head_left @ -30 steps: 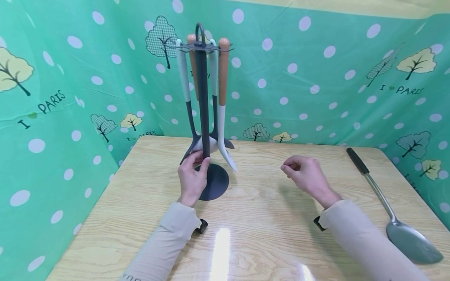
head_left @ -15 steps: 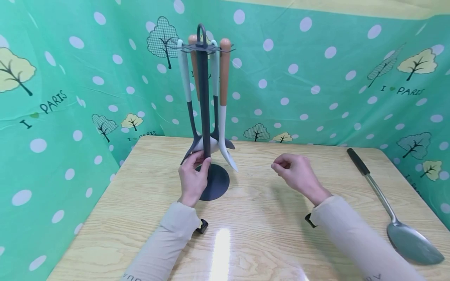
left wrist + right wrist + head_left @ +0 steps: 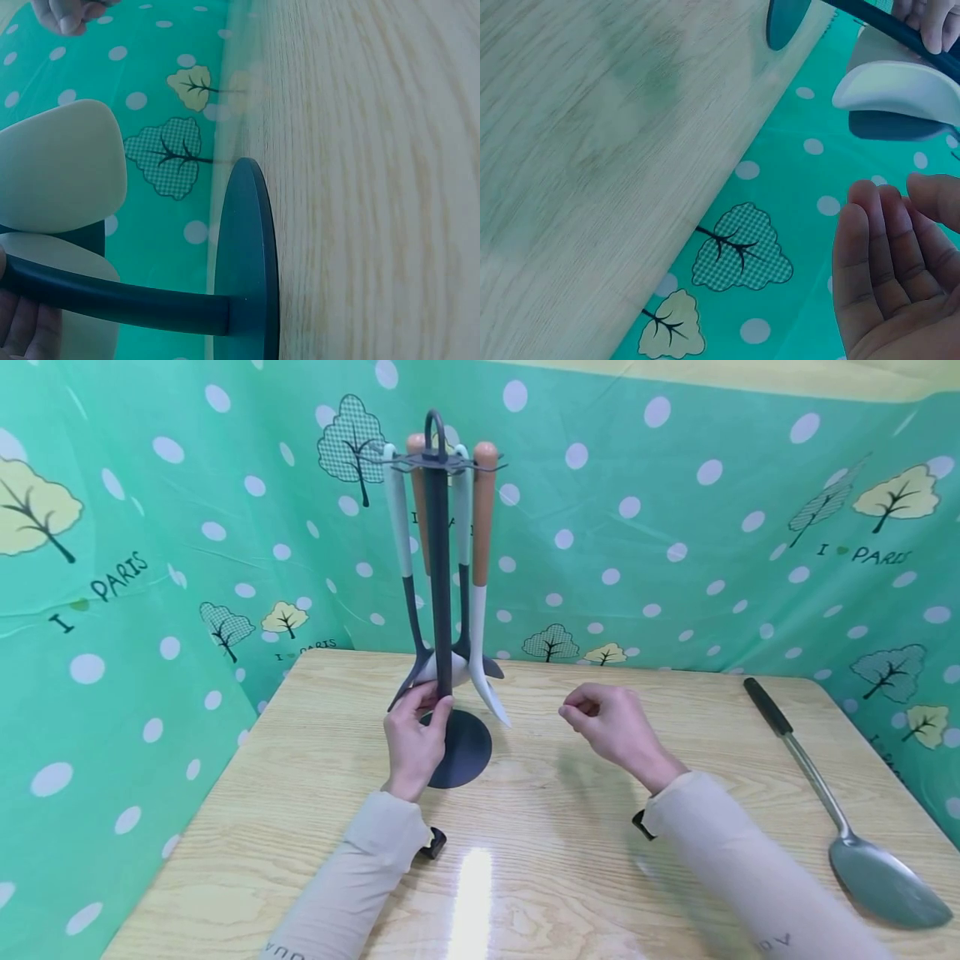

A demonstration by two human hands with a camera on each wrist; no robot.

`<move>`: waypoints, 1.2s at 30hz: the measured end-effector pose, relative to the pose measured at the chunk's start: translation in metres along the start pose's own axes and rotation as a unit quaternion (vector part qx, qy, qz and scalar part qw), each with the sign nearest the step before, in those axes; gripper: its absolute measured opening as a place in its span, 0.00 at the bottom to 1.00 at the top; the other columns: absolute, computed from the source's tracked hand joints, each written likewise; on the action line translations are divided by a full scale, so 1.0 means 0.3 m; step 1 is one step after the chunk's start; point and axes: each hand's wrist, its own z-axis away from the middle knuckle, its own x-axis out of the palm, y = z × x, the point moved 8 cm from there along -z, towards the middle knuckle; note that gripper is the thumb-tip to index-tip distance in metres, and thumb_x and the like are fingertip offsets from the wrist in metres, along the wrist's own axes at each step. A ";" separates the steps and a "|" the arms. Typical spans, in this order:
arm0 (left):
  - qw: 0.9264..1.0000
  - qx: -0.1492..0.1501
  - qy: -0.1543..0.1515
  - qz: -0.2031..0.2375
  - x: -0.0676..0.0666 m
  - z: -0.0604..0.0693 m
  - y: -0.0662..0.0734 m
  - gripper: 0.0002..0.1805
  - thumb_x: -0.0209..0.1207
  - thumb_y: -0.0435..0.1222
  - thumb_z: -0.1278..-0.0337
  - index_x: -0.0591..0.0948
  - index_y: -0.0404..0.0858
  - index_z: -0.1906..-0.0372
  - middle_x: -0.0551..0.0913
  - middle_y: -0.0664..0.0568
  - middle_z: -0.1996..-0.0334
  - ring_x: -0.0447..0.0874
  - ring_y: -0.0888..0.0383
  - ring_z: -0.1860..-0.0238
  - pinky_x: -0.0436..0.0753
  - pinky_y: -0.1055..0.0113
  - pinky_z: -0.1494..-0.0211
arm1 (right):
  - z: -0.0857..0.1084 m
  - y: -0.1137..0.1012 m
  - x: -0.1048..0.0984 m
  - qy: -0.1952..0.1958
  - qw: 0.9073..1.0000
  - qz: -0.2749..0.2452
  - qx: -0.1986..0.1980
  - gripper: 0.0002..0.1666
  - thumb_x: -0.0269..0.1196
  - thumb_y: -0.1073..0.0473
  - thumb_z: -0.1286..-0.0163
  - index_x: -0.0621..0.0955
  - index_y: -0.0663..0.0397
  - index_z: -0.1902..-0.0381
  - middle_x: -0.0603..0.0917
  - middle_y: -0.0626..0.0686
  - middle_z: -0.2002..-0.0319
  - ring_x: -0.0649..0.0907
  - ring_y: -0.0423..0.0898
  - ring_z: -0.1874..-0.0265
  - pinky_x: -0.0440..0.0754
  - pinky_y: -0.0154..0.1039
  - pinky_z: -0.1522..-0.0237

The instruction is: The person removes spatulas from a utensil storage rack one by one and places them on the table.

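Note:
A black utensil stand [image 3: 441, 577] rises from its round base [image 3: 467, 750] on the table, left of the middle. My left hand [image 3: 415, 743] pinches the lower part of its post between thumb and fingers. Several utensils hang from the ring of hooks, among them a white-headed spatula with a brown handle [image 3: 483, 518] and a dark utensil with a pale green handle [image 3: 399, 518]. To the right of the stand, my right hand [image 3: 611, 722] hovers over the table. Its fingers [image 3: 889, 247] are loosely bent, with nothing in them, apart from the hanging heads.
A metal wok turner [image 3: 888, 881] with a black grip lies along the right side of the wooden table [image 3: 300, 827]. Green patterned cloth [image 3: 637, 527] with white dots stands behind the table and at both sides.
My right hand has moved left, closer to the stand, and away from the wok turner. The left hand keeps its hold on the post, and the stand stays in place.

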 end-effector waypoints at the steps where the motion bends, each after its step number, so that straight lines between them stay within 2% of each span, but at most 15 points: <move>1: 1.000 0.001 0.001 0.000 0.000 0.000 0.001 0.10 0.64 0.21 0.49 0.81 0.21 0.60 0.82 0.33 0.68 0.83 0.41 0.66 0.84 0.47 0.58 | -0.002 -0.005 0.003 0.000 1.000 -0.001 -0.001 0.04 0.63 0.60 0.34 0.84 0.53 0.66 0.84 0.49 0.73 0.80 0.44 0.75 0.81 0.40 0.73; 12: 1.000 0.000 0.001 -0.006 0.000 -0.001 -0.002 0.10 0.63 0.21 0.49 0.80 0.21 0.60 0.82 0.33 0.68 0.83 0.41 0.65 0.84 0.46 0.58 | -0.021 -0.055 0.024 0.010 1.000 -0.011 -0.018 0.05 0.63 0.59 0.34 0.84 0.52 0.66 0.83 0.48 0.73 0.80 0.44 0.75 0.80 0.40 0.73; 27: 1.000 0.003 0.001 -0.006 -0.004 -0.001 0.003 0.10 0.64 0.21 0.50 0.81 0.22 0.60 0.82 0.34 0.68 0.83 0.41 0.66 0.84 0.47 0.58 | -0.056 -0.129 0.059 0.033 0.997 -0.033 -0.063 0.04 0.64 0.60 0.35 0.84 0.53 0.66 0.85 0.47 0.70 0.82 0.42 0.71 0.82 0.38 0.68; 36: 1.000 0.008 0.003 -0.007 -0.003 -0.004 0.004 0.09 0.64 0.21 0.49 0.81 0.22 0.61 0.83 0.34 0.68 0.83 0.42 0.66 0.84 0.48 0.58 | -0.074 -0.177 0.072 0.028 0.995 -0.036 -0.089 0.04 0.64 0.61 0.35 0.84 0.54 0.64 0.85 0.47 0.69 0.82 0.41 0.71 0.83 0.37 0.68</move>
